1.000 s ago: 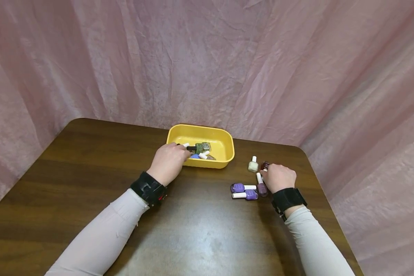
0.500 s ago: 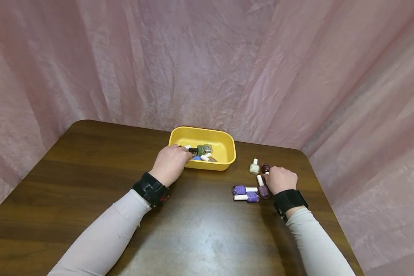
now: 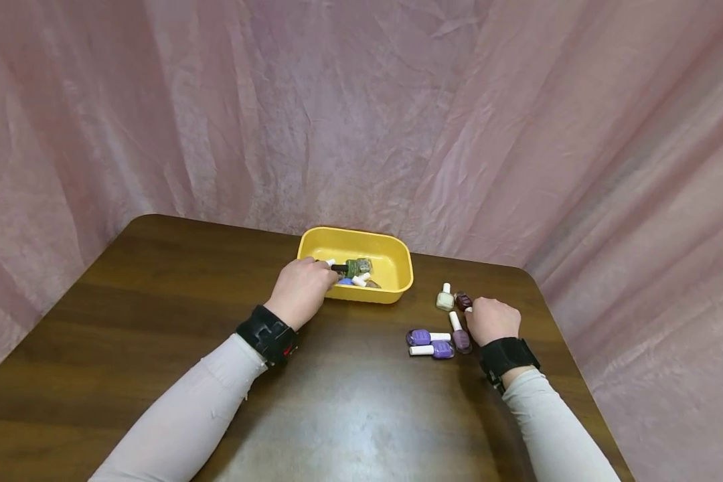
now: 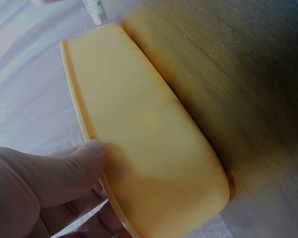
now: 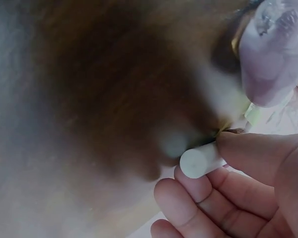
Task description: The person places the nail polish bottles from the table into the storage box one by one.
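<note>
My left hand grips the near left rim of a yellow plastic basin; in the left wrist view its thumb lies on the outer wall and its other fingers are inside. My right hand pinches the white cap of a nail polish bottle, which in the head view appears to be the dark red nail polish bottle lying on the table. A mauve nail polish bottle lies just left of that hand. Beyond it is a cream nail polish bottle.
Two purple nail polish bottles lie side by side left of the mauve one. Inside the basin are several bottles, among them a green nail polish bottle with a black cap. Behind the brown table hangs a pink curtain.
The head view has tilted slightly upward, so everything sits lower in it. Both hands keep their holds. The dark red bottle has turned a little beside the right hand.
</note>
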Motion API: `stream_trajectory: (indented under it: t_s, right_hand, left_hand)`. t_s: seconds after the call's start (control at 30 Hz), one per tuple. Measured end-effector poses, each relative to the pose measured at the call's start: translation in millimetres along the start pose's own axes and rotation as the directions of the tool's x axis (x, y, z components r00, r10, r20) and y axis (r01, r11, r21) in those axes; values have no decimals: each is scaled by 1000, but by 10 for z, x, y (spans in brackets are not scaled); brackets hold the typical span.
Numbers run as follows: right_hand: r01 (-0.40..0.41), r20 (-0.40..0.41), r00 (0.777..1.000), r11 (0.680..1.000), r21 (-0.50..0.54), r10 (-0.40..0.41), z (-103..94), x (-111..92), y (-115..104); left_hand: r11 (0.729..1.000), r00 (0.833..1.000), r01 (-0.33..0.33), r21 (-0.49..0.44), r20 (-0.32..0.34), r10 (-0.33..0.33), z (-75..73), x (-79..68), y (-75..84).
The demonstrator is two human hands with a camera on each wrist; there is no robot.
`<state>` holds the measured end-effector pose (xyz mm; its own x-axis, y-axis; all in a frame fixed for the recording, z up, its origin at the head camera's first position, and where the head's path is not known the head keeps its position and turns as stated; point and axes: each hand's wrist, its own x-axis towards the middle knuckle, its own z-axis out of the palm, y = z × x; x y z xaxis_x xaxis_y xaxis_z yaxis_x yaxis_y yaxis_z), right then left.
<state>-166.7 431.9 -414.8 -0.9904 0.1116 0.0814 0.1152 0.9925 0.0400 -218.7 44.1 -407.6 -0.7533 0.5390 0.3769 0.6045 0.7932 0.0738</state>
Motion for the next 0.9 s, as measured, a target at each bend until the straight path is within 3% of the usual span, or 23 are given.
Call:
stream_trajectory:
  t_s: [0.43,0.9]
  right_hand:
    - [17,-56,998,1000,6,-17,-27,-55,28]
    - [71,-213,975,997,19,-65,-222,-165,-61]
  left_hand:
    - [1000,1000,4,-14,8,-3,-46,-1,10]
    - [1000,1000,-7,3,0,7,-37,-6,14]
